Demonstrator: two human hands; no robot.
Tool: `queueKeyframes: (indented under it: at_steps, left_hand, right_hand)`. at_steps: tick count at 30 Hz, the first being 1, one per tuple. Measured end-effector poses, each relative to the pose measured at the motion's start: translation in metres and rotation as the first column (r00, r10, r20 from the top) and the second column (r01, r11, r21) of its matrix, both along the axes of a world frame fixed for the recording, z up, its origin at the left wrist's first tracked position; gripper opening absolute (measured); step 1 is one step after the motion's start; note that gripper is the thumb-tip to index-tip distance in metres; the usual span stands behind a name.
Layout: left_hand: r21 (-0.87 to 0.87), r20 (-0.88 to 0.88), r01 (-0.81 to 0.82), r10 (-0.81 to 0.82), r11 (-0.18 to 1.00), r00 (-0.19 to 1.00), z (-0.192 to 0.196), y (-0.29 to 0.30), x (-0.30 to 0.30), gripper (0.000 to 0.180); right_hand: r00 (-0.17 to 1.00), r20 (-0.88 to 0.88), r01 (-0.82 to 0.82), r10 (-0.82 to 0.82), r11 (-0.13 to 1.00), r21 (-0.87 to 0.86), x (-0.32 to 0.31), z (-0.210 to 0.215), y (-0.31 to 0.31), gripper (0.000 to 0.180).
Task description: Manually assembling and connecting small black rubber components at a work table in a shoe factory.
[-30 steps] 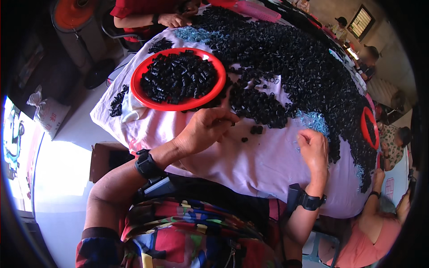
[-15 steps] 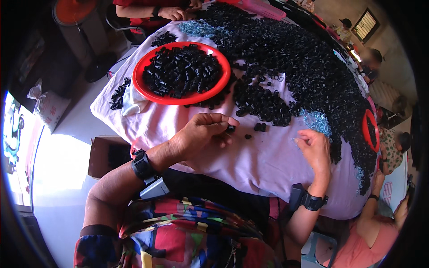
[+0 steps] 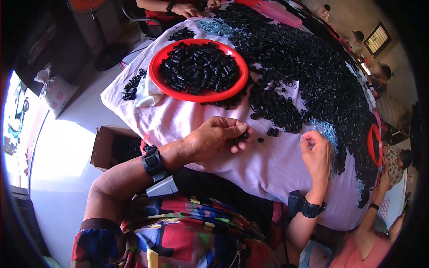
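Note:
Above the cloth's near side, my left hand (image 3: 220,137) is closed, thumb against fingers, on a small black plastic part (image 3: 244,135). To its right, my right hand (image 3: 316,154) is closed with thumb and fingertips together. Anything in that pinch is too small to make out. It hovers at the near edge of a pile of thin light-blue pieces (image 3: 325,128). Between my hands, a few loose black parts (image 3: 273,131) lie on the pale pink cloth (image 3: 268,154). Beyond my left hand stands a red round tray (image 3: 154,71) heaped with black plastic parts (image 3: 199,67).
A large spread of small black parts (image 3: 313,80) covers the table's far and right side. Another light-blue pile (image 3: 216,27) lies at the back, near a co-worker's hands (image 3: 187,10). An open cardboard box (image 3: 103,149) stands left of the table. Another person's arm (image 3: 374,201) reaches in at right.
The view has shifted, so the table appears farther right. My right hand's fingers have curled in more. My left hand still holds the small black part.

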State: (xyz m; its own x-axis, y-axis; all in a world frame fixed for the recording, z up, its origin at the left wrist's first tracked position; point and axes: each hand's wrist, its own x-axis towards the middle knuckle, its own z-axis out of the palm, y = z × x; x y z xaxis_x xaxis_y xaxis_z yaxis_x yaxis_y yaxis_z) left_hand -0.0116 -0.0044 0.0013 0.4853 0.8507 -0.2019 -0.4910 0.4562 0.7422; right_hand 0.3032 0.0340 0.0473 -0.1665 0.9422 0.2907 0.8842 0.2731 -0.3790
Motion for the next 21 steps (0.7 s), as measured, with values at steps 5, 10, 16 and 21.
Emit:
queueKeyframes:
  at_steps: [5,10,16,21]
  left_hand:
    - [-0.029,-0.152,-0.03,0.026,0.999,0.988,0.013,-0.001,0.003,0.032]
    - [0.024,-0.192,-0.009,0.014,1.0,0.981,0.013,-0.001,0.004,0.035]
    - [0.005,-0.12,-0.013,0.013,1.0,0.993,0.011,-0.003,0.009,0.035]
    - [0.066,-0.064,0.03,-0.026,0.997,0.998,0.011,-0.007,0.008,0.033]
  right_hand:
    - [0.996,-0.088,-0.015,0.02,0.998,0.059,0.002,-0.002,0.0,0.01]
    - [0.982,-0.159,-0.093,0.101,0.994,0.053,-0.013,0.004,-0.006,0.008]
    - [0.959,-0.23,-0.175,0.165,0.984,-0.023,-0.041,0.013,-0.022,0.007]
    - [0.932,-0.234,-0.279,0.276,0.96,0.023,-0.066,0.021,-0.035,0.008]
